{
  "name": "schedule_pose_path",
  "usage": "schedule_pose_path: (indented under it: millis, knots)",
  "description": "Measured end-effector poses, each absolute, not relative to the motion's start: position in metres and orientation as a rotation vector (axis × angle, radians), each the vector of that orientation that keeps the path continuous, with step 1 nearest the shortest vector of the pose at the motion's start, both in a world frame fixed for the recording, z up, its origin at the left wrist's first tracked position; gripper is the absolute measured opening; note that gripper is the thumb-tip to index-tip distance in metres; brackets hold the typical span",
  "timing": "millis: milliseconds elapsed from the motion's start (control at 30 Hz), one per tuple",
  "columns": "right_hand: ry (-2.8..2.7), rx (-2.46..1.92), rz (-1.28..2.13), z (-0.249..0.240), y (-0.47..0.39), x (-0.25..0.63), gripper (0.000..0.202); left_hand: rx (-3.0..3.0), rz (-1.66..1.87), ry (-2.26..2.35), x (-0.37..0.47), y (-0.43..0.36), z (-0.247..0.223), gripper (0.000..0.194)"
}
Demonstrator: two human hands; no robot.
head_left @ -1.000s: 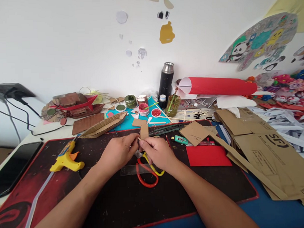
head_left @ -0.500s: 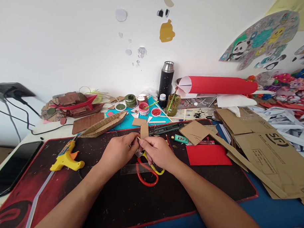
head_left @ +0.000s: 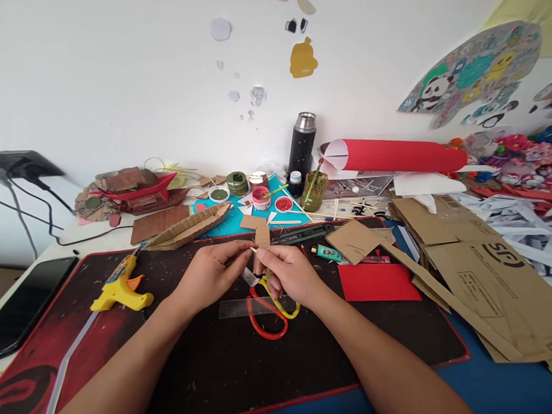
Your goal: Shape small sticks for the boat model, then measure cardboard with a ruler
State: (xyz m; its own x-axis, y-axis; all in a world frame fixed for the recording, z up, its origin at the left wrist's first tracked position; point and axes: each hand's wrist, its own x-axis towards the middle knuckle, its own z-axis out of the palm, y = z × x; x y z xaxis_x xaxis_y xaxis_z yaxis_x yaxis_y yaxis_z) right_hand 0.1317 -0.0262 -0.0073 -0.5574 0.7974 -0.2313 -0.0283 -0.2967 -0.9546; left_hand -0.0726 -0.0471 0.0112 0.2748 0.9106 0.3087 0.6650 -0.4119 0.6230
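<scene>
Above the dark mat, my right hand (head_left: 290, 272) is closed in a pinch on a small pale stick (head_left: 254, 250), most of it hidden by the fingers. My left hand (head_left: 215, 271) pinches at the stick's other end with thumb and forefinger, the remaining fingers curled beneath. Below my hands lie scissors (head_left: 268, 335) with one red and one yellow handle loop, their blades partly covered. A clear ruler (head_left: 232, 309) lies under the scissors. Just beyond my fingertips is a strip of brown cardboard (head_left: 262, 235).
A yellow glue gun (head_left: 122, 289) and a cardboard boat hull (head_left: 190, 227) are on the left. Behind are a green box cutter (head_left: 301, 234), paint pots (head_left: 261, 198) and a black flask (head_left: 302, 142). Red card (head_left: 379, 282), a lighter (head_left: 326, 252) and folded cardboard (head_left: 482, 278) lie right.
My left fingers have loosened and shifted slightly away from the right hand. The pale stick's end now shows between the fingertips, and more of the scissor blades is visible.
</scene>
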Motion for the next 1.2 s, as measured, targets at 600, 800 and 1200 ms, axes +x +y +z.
schedule_pose_path:
  millis: [600,800,1200]
  knots:
    - [-1.507,-1.001,1.795,-0.009,-0.028,0.13,0.052,2.35,0.898,1.556,-0.068,-0.05,0.012,0.023]
    - [-1.365,-0.899,1.975,-0.005,-0.027,0.131,0.057,2.349,0.966,1.51,-0.065,-0.051,0.014,0.023]
    - [-1.154,-0.729,2.169,-0.002,-0.027,0.132,0.051,2.68,1.096,1.485,-0.064,-0.049,0.009,0.024]
